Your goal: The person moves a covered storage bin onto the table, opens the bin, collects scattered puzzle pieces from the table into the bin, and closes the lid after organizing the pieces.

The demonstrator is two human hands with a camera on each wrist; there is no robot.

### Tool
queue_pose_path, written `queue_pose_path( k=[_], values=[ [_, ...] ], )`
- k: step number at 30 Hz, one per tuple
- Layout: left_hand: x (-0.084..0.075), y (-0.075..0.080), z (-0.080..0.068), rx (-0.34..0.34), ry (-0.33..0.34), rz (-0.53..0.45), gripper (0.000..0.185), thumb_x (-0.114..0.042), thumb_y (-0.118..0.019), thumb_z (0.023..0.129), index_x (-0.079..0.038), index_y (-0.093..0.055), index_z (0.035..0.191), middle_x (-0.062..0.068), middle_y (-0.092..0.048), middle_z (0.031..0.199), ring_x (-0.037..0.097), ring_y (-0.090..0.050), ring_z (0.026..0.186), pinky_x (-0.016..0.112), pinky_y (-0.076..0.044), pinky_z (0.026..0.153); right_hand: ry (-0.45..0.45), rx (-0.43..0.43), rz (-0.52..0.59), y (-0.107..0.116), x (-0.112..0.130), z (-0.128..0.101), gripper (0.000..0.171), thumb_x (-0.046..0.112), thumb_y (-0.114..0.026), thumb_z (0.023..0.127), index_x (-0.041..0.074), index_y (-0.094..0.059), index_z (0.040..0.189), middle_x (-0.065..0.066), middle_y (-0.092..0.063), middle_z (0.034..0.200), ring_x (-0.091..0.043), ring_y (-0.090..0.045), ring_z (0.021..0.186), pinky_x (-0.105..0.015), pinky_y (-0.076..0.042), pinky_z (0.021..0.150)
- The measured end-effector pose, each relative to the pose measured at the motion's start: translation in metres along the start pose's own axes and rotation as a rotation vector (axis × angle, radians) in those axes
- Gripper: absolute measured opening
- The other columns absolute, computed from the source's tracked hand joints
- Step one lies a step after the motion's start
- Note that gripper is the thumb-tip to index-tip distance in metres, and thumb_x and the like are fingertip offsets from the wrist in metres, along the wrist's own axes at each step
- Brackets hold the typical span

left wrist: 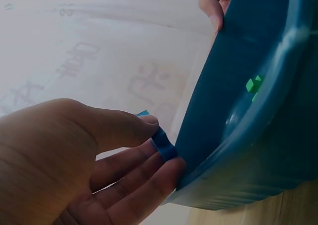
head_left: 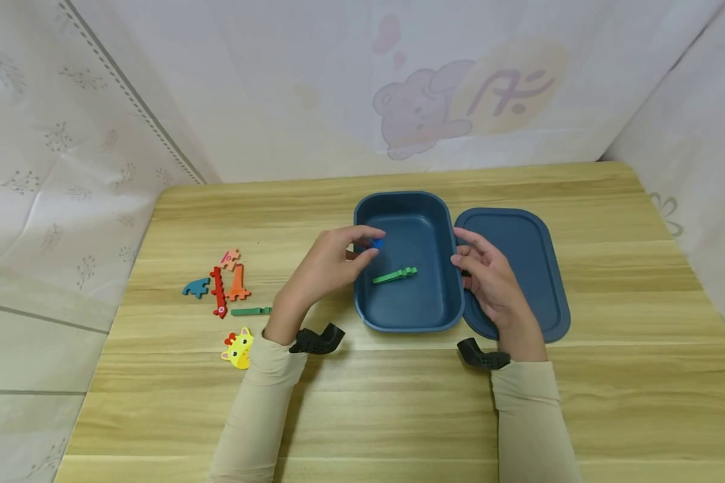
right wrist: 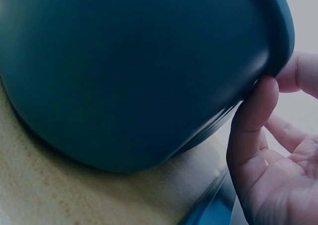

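Observation:
My left hand (head_left: 337, 260) pinches a small blue puzzle piece (head_left: 376, 244) between thumb and fingers, right at the left rim of an open dark blue box (head_left: 425, 310). In the left wrist view the blue piece (left wrist: 163, 143) sits at my fingertips, touching the box wall (left wrist: 233, 115). A green piece (head_left: 395, 274) lies on the box floor; it also shows in the left wrist view as the green piece (left wrist: 254, 84). My right hand (head_left: 486, 278) rests against the box's right wall, palm open. Its fingers (right wrist: 254, 116) touch the box (right wrist: 134, 71) just under the rim.
The box's blue lid (head_left: 528, 258) lies flat right of the box, under my right hand. Loose pieces lie on the wooden table (head_left: 362, 402) at left: pink (head_left: 230, 257), red (head_left: 219, 292), orange (head_left: 238, 284), blue (head_left: 196, 288), green (head_left: 250, 311), and a yellow giraffe head (head_left: 238, 347).

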State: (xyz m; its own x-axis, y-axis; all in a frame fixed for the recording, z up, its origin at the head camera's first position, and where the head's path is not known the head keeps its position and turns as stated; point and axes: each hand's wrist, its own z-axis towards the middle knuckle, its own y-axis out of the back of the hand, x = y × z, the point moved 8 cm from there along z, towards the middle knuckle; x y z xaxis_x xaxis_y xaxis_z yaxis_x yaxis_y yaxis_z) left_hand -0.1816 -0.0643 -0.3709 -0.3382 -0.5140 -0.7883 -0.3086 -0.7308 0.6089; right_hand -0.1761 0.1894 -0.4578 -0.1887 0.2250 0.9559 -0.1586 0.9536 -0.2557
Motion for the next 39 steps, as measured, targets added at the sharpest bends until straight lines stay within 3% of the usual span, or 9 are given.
queue_pose_path(
  k=[6, 16, 33, 39],
  values=[
    [0.002, 0.002, -0.002, -0.008, 0.010, -0.025, 0.029, -0.010, -0.069, 0.103, -0.009, -0.074, 0.132, 0.007, -0.075, 0.133, 0.020, -0.070, 0.121, 0.037, -0.064, 0.098, -0.006, -0.001, -0.008, 0.000, -0.001, 0.000, 0.058, 0.005, -0.059, 0.107, 0.007, -0.038, 0.161, 0.008, -0.063, 0.103, -0.005, -0.063, 0.084, -0.021, -0.059, 0.065],
    [0.003, -0.002, 0.000, 0.015, 0.004, -0.011, 0.029, -0.011, -0.068, 0.104, -0.006, -0.073, 0.132, 0.011, -0.074, 0.133, 0.021, -0.070, 0.114, 0.038, -0.064, 0.096, -0.014, -0.005, -0.018, 0.000, -0.002, 0.000, 0.057, 0.005, -0.056, 0.108, 0.007, -0.038, 0.162, 0.008, -0.063, 0.104, -0.005, -0.062, 0.085, -0.021, -0.058, 0.066],
    [0.005, 0.009, -0.002, -0.029, -0.001, 0.002, 0.029, -0.011, -0.068, 0.104, -0.009, -0.074, 0.132, 0.011, -0.073, 0.132, 0.020, -0.070, 0.112, 0.037, -0.064, 0.093, -0.006, -0.002, 0.002, 0.000, 0.000, 0.001, 0.056, 0.004, -0.057, 0.107, 0.008, -0.039, 0.160, 0.008, -0.063, 0.103, -0.006, -0.062, 0.084, -0.021, -0.058, 0.063],
    [0.005, 0.015, -0.004, -0.051, -0.011, 0.029, 0.031, -0.013, -0.068, 0.104, -0.009, -0.071, 0.135, 0.008, -0.072, 0.134, 0.022, -0.070, 0.115, 0.041, -0.062, 0.098, -0.008, -0.002, 0.001, 0.000, -0.001, 0.001, 0.056, 0.005, -0.058, 0.107, 0.008, -0.039, 0.160, 0.008, -0.063, 0.102, -0.006, -0.062, 0.085, -0.021, -0.058, 0.063]
  ],
)
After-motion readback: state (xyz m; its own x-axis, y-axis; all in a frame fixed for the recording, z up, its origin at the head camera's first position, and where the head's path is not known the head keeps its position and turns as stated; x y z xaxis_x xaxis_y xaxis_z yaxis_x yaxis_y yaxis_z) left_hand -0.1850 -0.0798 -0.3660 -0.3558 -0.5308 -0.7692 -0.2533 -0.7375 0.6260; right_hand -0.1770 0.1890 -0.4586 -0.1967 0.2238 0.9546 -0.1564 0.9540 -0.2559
